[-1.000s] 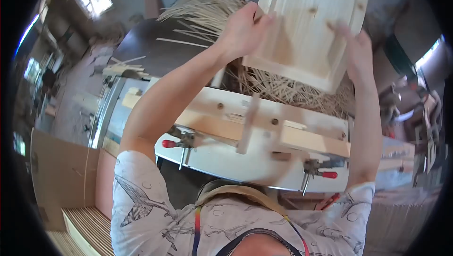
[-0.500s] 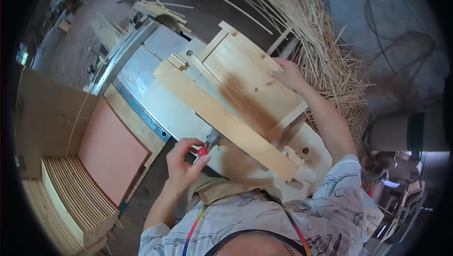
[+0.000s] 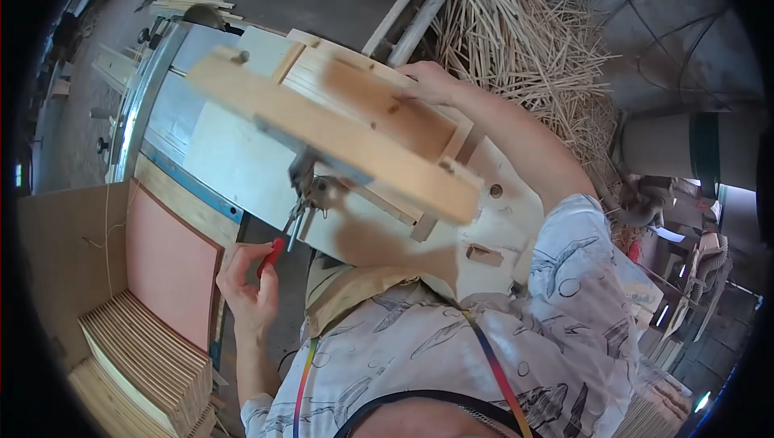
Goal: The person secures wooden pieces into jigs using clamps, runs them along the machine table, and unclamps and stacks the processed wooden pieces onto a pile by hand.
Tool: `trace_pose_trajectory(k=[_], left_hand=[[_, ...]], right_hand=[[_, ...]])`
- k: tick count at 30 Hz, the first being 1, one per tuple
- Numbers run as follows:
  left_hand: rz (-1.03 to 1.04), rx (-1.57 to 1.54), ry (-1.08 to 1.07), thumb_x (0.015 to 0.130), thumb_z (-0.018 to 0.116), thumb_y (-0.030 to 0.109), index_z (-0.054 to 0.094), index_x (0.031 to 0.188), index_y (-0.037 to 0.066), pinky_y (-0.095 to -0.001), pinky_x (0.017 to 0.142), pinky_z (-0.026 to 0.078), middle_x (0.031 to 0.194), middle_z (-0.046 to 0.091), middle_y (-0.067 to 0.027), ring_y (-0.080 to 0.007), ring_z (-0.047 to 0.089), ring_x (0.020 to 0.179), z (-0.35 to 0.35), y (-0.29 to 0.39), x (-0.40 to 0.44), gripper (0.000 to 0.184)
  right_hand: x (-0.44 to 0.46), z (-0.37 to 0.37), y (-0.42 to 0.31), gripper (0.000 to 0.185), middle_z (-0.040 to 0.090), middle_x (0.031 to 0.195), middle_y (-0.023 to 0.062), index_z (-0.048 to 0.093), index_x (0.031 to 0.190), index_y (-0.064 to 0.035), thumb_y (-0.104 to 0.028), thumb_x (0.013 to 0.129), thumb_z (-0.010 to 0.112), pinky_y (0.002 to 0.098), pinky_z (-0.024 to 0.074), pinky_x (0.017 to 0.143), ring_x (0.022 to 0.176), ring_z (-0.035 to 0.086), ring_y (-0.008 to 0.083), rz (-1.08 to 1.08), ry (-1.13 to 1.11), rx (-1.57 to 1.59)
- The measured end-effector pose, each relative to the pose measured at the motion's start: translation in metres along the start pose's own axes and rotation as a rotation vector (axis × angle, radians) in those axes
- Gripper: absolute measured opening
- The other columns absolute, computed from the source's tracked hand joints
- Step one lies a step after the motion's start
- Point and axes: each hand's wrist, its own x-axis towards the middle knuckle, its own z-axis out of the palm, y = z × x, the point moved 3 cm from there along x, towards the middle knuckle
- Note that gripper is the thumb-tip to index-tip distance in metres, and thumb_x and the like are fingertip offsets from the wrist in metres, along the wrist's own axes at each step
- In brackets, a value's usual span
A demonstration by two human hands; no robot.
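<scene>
Pinched in the fingers of my left hand (image 3: pixel 248 281) is the red handle (image 3: pixel 272 257) of a metal toggle clamp (image 3: pixel 305 181). The clamp joins a long flat wooden bar (image 3: pixel 339 135), which is blurred and hangs over the work, hiding part of it. Beneath lies a pale pine panel (image 3: pixel 379 99) with battens at its ends and a few knots, set on a white board (image 3: pixel 234 139). My right hand (image 3: pixel 434 83) rests on the panel's far edge, fingers lying over its face, apparently pressing on it without wrapping round.
A heap of thin wood strips (image 3: pixel 524 51) lies beyond my right arm. At left stand a machine table with a metal rail (image 3: pixel 137 115), a pinkish board (image 3: pixel 173 260) and a stack of slats (image 3: pixel 153 357). The white board has a round hole and a slot near my body.
My left hand has drawn the red handle left and toward me. The wooden bar has swung up off the panel. The panel now sits farther away, with my right hand still on it.
</scene>
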Motion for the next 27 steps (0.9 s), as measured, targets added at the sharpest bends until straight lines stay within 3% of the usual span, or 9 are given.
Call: trace_pose_trajectory(k=[4,5,7,9,10,14,18,24,27], left_hand=[[-0.135,0.106,-0.058,0.086,0.078,0.024,0.068,0.115,-0.005,-0.0412,0.083,0.057,0.097,0.074,-0.0208,-0.0363,0.073,0.091,0.01,-0.019,0.01,0.042],[-0.067,0.251,-0.054,0.086,0.081,0.033,0.067,0.118,-0.006,-0.0417,0.084,0.057,0.099,0.074,-0.0224,-0.0395,0.073,0.094,0.025,-0.03,0.019,0.053],[-0.276,0.199,-0.337,0.086,0.081,0.052,0.069,0.115,-0.009,-0.0442,0.083,0.058,0.1,0.075,-0.027,-0.0439,0.073,0.096,0.064,-0.062,0.035,0.069],[-0.301,0.219,-0.429,0.087,0.079,0.055,0.071,0.111,-0.01,-0.0457,0.081,0.058,0.097,0.075,-0.0285,-0.0443,0.074,0.094,0.093,-0.093,0.038,0.069],[-0.349,0.243,-0.511,0.089,0.077,0.057,0.073,0.107,-0.011,-0.0473,0.079,0.058,0.093,0.075,-0.0299,-0.0447,0.074,0.092,0.1,-0.1,0.04,0.071],[-0.267,0.238,-0.429,0.089,0.077,0.055,0.075,0.096,-0.01,-0.0492,0.076,0.057,0.081,0.073,-0.0291,-0.0439,0.075,0.083,0.107,-0.087,0.041,0.066],[-0.203,0.207,-0.356,0.092,0.075,0.053,0.074,0.088,-0.009,-0.0478,0.073,0.057,0.071,0.071,-0.0253,-0.0401,0.075,0.073,0.111,-0.102,0.034,0.062],[-0.22,0.199,-0.308,0.094,0.072,0.056,0.072,0.086,-0.008,-0.0441,0.062,0.056,0.061,0.068,-0.0176,-0.0313,0.07,0.056,0.114,-0.113,0.031,0.065],[-0.172,0.264,-0.347,0.093,0.072,0.058,0.071,0.094,-0.009,-0.043,0.071,0.058,0.075,0.071,-0.0221,-0.035,0.073,0.076,0.115,-0.132,0.036,0.067]], right_hand=[[0.002,-0.003,-0.018,0.054,0.072,0.128,0.0185,0.07,0.135,-0.0188,-0.04,0.086,0.081,0.0441,0.0512,0.104,0.119,0.068,0.0379,0.131,-0.099,-0.111],[-0.004,-0.009,-0.033,0.06,0.07,0.132,0.0206,0.068,0.137,-0.0141,-0.046,0.087,0.078,0.0446,0.0497,0.107,0.124,0.065,0.0388,0.129,-0.147,-0.163],[-0.016,-0.016,-0.043,0.067,0.067,0.137,0.0227,0.066,0.139,-0.0093,-0.052,0.088,0.076,0.0451,0.0483,0.11,0.128,0.063,0.0397,0.145,-0.167,-0.213],[-0.027,-0.026,-0.031,0.082,0.061,0.144,0.0288,0.063,0.138,0.0039,-0.062,0.089,0.071,0.0453,0.0454,0.114,0.135,0.058,0.0415,0.149,-0.055,-0.237],[-0.063,-0.056,-0.089,0.101,0.047,0.157,0.031,0.04,0.155,0.0123,-0.063,0.093,0.068,0.0416,0.0391,0.123,0.145,0.049,0.0415,0.189,-0.138,-0.267],[-0.168,-0.129,-0.189,0.081,0.064,0.141,0.0252,0.052,0.151,0.0031,-0.055,0.097,0.069,0.043,0.0519,0.108,0.128,0.064,0.0378,0.1,-0.061,-0.427],[-0.315,-0.152,-0.261,0.059,0.071,0.127,0.0205,0.061,0.144,-0.0027,-0.037,0.098,0.074,0.0434,0.0561,0.094,0.112,0.069,0.0358,-0.054,0.436,-0.388],[-0.522,-0.03,-0.298,0.053,0.071,0.123,0.0155,0.065,0.14,-0.0024,-0.026,0.093,0.077,0.0417,0.0552,0.095,0.107,0.07,0.0337,0.071,0.658,-0.217],[-0.587,0.112,-0.257,0.052,0.073,0.117,0.0168,0.064,0.14,-0.0016,-0.022,0.094,0.077,0.0386,0.0549,0.093,0.102,0.072,0.0296,0.41,0.908,0.478]])
